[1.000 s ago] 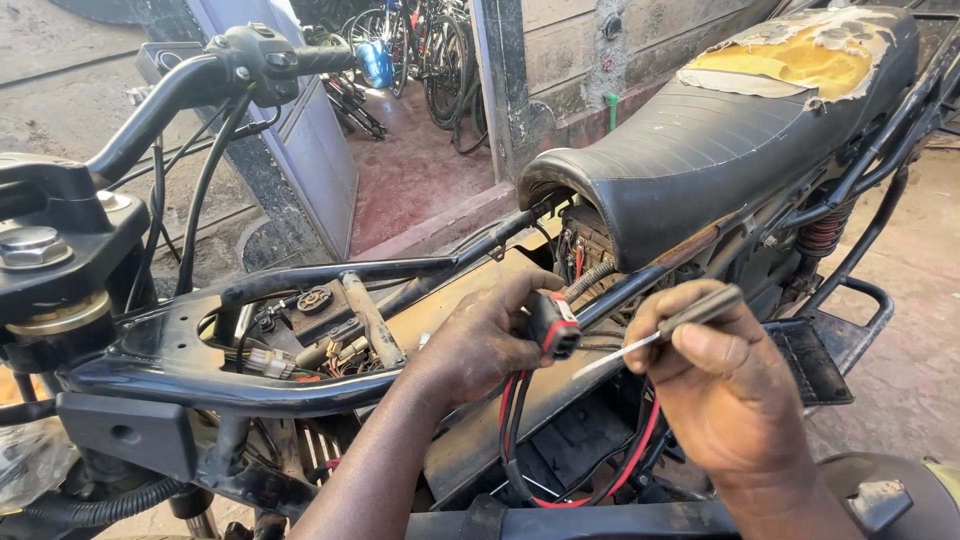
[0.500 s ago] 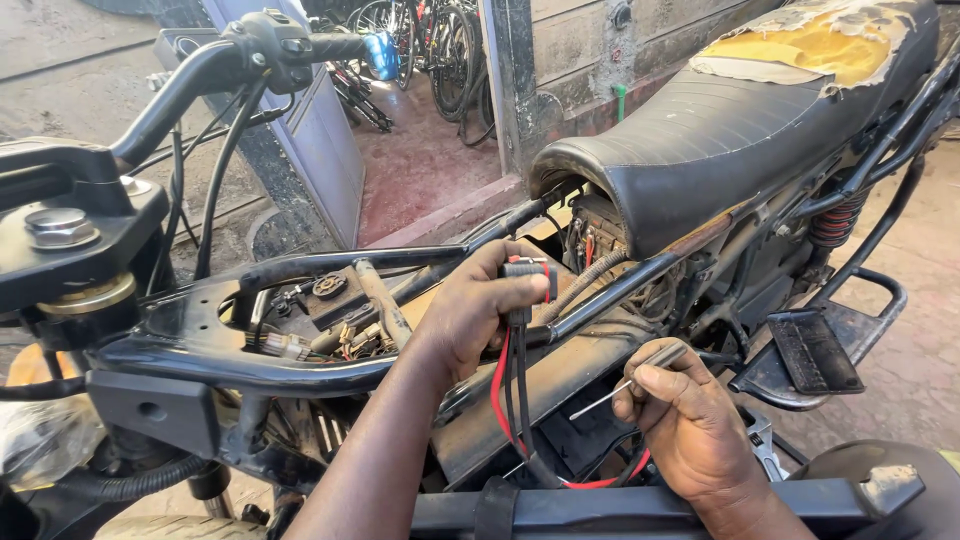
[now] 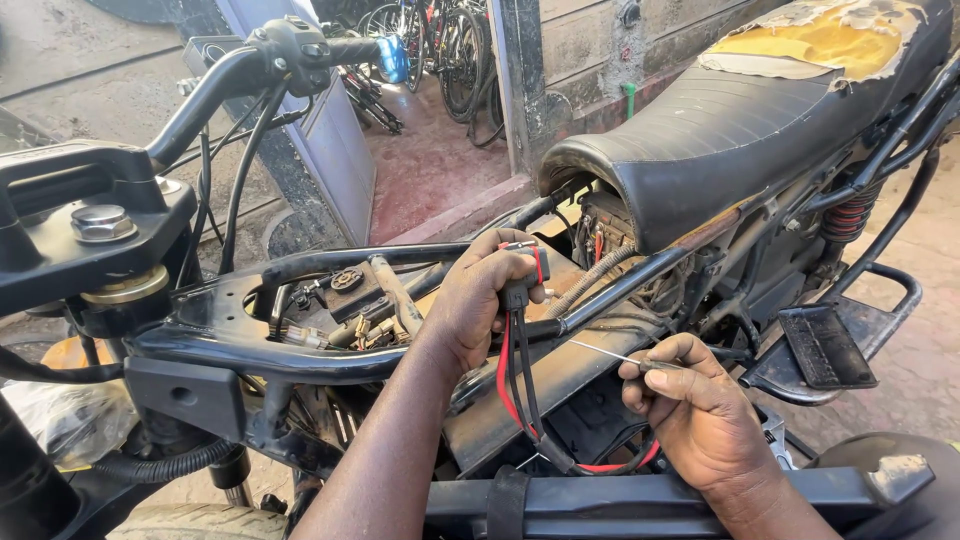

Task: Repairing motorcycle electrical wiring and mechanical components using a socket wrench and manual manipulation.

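**Holding the plug up over a stripped motorcycle frame**

Pinching a small black connector (image 3: pixel 516 292) between thumb and fingers, the left hand (image 3: pixel 478 300) has it raised just above the bare top tube of the motorcycle frame (image 3: pixel 300 352). Red and black wires (image 3: pixel 512 385) drop straight down from that connector, loop low beside the engine area and curl back towards the right. And there is the right hand (image 3: pixel 695 412), lower and to the right, closed around the handle of a thin metal probe (image 3: pixel 612 354); its slim shaft points up and left, tip near the hanging wires but apart from the connector.

Behind the left hand, a cluster of small plugs and parts (image 3: pixel 345 305) sits inside the open frame where a tank would rest. The black seat (image 3: pixel 740 130), its cover torn at the back to show yellow foam, rises at upper right. The handlebar (image 3: pixel 240 80) crosses the upper left, with the steering clamp (image 3: pixel 95 220) beneath it. A footpeg plate (image 3: pixel 825 348) juts out at right.
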